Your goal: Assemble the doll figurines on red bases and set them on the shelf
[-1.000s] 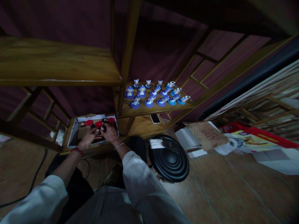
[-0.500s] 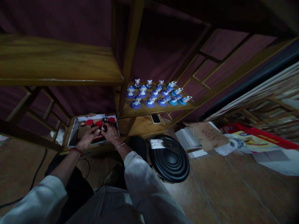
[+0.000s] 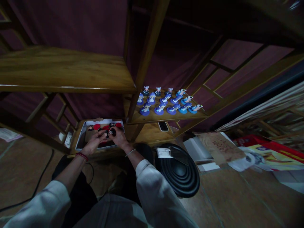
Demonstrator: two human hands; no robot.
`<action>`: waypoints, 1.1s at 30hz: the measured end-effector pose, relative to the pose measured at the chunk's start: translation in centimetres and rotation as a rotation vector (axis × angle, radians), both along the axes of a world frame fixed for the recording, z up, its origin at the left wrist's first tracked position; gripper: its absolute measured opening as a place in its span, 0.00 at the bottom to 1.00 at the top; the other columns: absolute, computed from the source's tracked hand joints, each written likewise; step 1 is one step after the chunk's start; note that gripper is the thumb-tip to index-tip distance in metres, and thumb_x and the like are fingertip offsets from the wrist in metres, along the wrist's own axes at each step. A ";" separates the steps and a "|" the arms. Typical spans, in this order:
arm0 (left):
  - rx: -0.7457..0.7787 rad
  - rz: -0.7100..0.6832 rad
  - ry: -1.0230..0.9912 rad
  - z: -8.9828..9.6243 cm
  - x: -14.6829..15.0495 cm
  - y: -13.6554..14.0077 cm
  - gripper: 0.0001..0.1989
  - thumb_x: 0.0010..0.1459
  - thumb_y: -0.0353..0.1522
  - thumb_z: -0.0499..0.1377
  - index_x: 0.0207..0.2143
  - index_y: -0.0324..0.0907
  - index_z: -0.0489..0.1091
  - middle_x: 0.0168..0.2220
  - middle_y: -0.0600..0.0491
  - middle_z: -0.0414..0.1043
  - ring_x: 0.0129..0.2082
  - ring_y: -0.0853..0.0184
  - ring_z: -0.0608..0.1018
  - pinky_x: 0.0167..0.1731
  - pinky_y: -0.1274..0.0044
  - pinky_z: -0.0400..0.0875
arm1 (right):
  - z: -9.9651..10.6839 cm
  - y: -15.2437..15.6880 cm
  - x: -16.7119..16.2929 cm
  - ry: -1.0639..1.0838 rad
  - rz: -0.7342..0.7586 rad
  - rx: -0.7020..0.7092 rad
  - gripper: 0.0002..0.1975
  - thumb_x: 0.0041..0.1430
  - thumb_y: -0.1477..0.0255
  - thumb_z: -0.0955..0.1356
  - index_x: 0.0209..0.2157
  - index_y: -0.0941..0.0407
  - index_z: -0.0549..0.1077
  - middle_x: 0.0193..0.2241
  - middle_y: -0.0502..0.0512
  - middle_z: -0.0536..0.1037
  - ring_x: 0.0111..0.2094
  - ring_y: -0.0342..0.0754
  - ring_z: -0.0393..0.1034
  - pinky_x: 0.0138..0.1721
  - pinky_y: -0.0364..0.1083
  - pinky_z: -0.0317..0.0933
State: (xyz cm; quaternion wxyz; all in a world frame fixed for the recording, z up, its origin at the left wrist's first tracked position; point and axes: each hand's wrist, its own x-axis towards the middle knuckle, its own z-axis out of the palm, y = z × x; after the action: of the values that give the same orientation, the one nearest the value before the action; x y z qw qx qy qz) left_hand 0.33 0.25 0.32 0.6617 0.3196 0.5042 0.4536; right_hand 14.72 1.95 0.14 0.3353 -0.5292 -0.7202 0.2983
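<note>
Low on the left shelf sits an open white cardboard box (image 3: pixel 82 136) holding several small black-and-red figurines (image 3: pixel 97 127). Over the box, my right hand (image 3: pixel 119 138) is closed round a dark-headed figurine (image 3: pixel 112 131). My left hand (image 3: pixel 95 141) meets it from the other side, its fingers pinched at the figurine's lower part. What exactly the left fingertips grip is small and dark. On the shelf to the right, several purple-haired figurines (image 3: pixel 160 108) on round bases stand in rows, with cat-eared ones (image 3: pixel 158 91) behind.
A phone (image 3: pixel 163 126) lies on the lower shelf. A round black stool (image 3: pixel 180 177) at my right carries a white item (image 3: pixel 163 152). Opened cardboard (image 3: pixel 220 147) and a red-yellow box (image 3: pixel 273 155) are on the tiled floor. A wooden post (image 3: pixel 148 53) divides the shelves.
My view has shifted, so the whole scene sits slightly further right and lower. Both hands stay together over the box, with the figurine still held.
</note>
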 end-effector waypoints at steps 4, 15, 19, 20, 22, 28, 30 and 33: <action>-0.011 0.032 -0.064 1.1 0.4 -0.5 0.12 0.48 0.25 0.61 0.38 0.37 0.70 0.39 0.49 0.74 0.34 0.68 0.77 0.39 0.74 0.73 | 0.4 0.0 0.5 0.046 0.027 -0.015 0.11 0.50 0.72 0.64 0.38 0.55 0.67 0.33 0.49 0.74 0.34 0.43 0.68 0.39 0.42 0.63; -0.058 0.067 -0.217 2.0 1.2 -2.3 0.11 0.50 0.22 0.57 0.37 0.35 0.71 0.40 0.48 0.74 0.41 0.63 0.76 0.47 0.69 0.70 | 2.1 -1.3 1.6 0.034 0.051 0.022 0.11 0.49 0.73 0.65 0.37 0.55 0.68 0.32 0.50 0.74 0.33 0.43 0.68 0.38 0.42 0.62; -0.040 0.068 -0.245 2.0 1.3 -3.1 0.13 0.49 0.22 0.58 0.40 0.36 0.71 0.40 0.48 0.75 0.44 0.63 0.75 0.49 0.68 0.69 | 2.6 -1.8 1.9 0.052 0.058 0.016 0.11 0.48 0.73 0.65 0.37 0.54 0.68 0.32 0.49 0.74 0.33 0.43 0.68 0.38 0.42 0.62; -0.026 0.062 -0.250 2.0 1.3 -3.3 0.14 0.49 0.22 0.58 0.40 0.37 0.71 0.41 0.48 0.75 0.44 0.63 0.75 0.49 0.68 0.68 | 2.6 -1.9 2.0 0.067 0.060 0.009 0.11 0.48 0.72 0.65 0.37 0.54 0.68 0.32 0.49 0.74 0.32 0.43 0.68 0.38 0.41 0.62; 0.000 0.056 -0.262 1.9 1.3 -3.5 0.15 0.49 0.23 0.59 0.41 0.37 0.71 0.41 0.49 0.75 0.44 0.63 0.75 0.50 0.68 0.68 | 2.6 -2.0 2.1 0.103 0.064 -0.002 0.11 0.49 0.72 0.65 0.38 0.55 0.68 0.31 0.49 0.74 0.31 0.42 0.68 0.37 0.41 0.62; 0.040 0.066 -0.282 1.8 1.3 -4.0 0.15 0.49 0.25 0.60 0.41 0.38 0.71 0.43 0.49 0.73 0.46 0.64 0.74 0.51 0.68 0.66 | 2.5 -2.2 2.2 0.177 0.063 -0.063 0.13 0.48 0.71 0.66 0.38 0.54 0.69 0.30 0.47 0.74 0.31 0.42 0.68 0.37 0.41 0.62; 0.053 0.060 -0.295 1.9 1.4 -4.1 0.15 0.49 0.25 0.60 0.42 0.38 0.71 0.44 0.48 0.73 0.46 0.64 0.73 0.51 0.67 0.65 | 2.6 -2.2 2.3 0.199 0.057 -0.077 0.13 0.47 0.71 0.66 0.38 0.54 0.69 0.30 0.47 0.74 0.31 0.42 0.68 0.37 0.41 0.62; 0.061 0.045 -0.308 2.1 1.4 -4.3 0.16 0.49 0.26 0.60 0.43 0.39 0.70 0.44 0.49 0.73 0.46 0.64 0.73 0.52 0.67 0.64 | 2.9 -2.3 2.4 0.221 0.062 -0.081 0.13 0.47 0.70 0.66 0.37 0.55 0.69 0.29 0.47 0.73 0.31 0.42 0.68 0.36 0.41 0.62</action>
State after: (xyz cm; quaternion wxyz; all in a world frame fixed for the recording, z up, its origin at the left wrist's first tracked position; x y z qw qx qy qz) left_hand 1.74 -4.01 2.39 0.7108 0.2547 0.3896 0.5273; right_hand 17.14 -0.34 3.01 0.3817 -0.4836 -0.6821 0.3940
